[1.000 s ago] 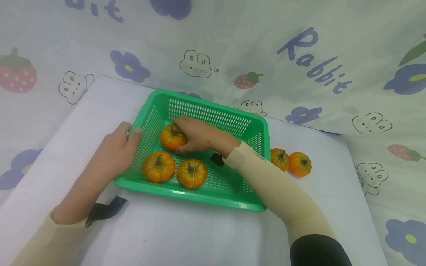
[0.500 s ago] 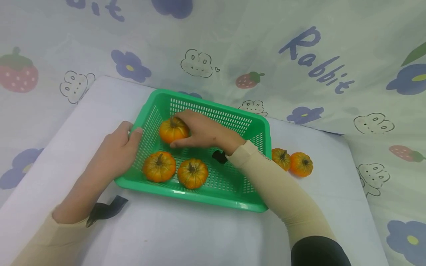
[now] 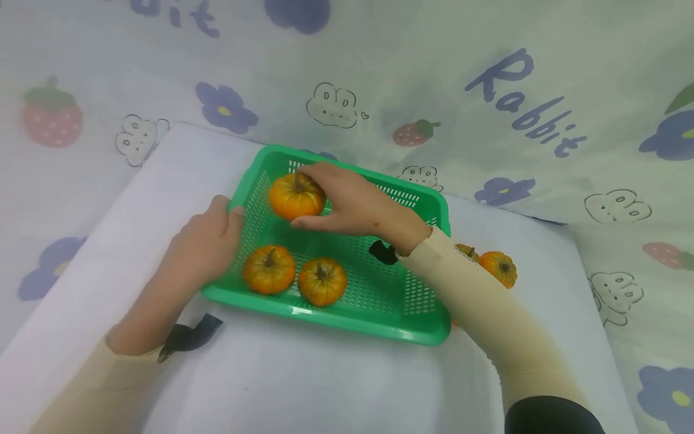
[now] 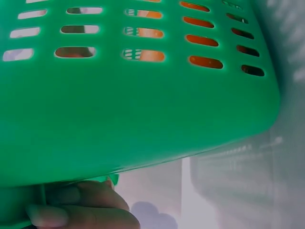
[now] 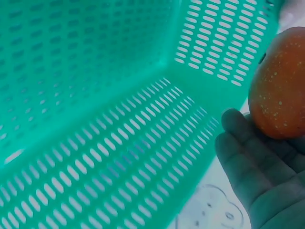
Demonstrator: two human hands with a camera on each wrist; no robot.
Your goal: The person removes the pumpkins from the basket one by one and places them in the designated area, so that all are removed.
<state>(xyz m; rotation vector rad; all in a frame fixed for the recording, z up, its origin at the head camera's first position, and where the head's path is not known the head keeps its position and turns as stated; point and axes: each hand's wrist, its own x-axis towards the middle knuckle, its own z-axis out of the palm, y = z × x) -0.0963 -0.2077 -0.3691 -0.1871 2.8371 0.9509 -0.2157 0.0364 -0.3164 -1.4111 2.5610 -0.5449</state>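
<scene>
In the head view my right hand point(image 3: 360, 199) grips a small orange pumpkin point(image 3: 293, 198) by its right side, raised over the back left of a green plastic basket point(image 3: 325, 321). Its smooth orange skin point(image 5: 281, 86) appears above my fingers in the right wrist view. My left hand point(image 3: 208, 244) holds the basket's left rim, thumb on top; the left wrist view has its fingers point(image 4: 90, 214) curled under the edge. Inside the basket, near its front left, lie two more pumpkins, one point(image 3: 269, 269) beside the other point(image 3: 322, 282).
Right of the basket on the white tabletop point(image 3: 336, 386) sits a pumpkin point(image 3: 499, 269), with another point(image 3: 467, 250) partly hidden by my right sleeve point(image 3: 488, 307). A patterned sheet point(image 3: 368, 60) hangs behind the table. Black straps show at both wrists.
My right hand has lifted the pumpkin up off the basket floor toward the back rim. My left hand keeps its hold on the rim. The view has shifted slightly.
</scene>
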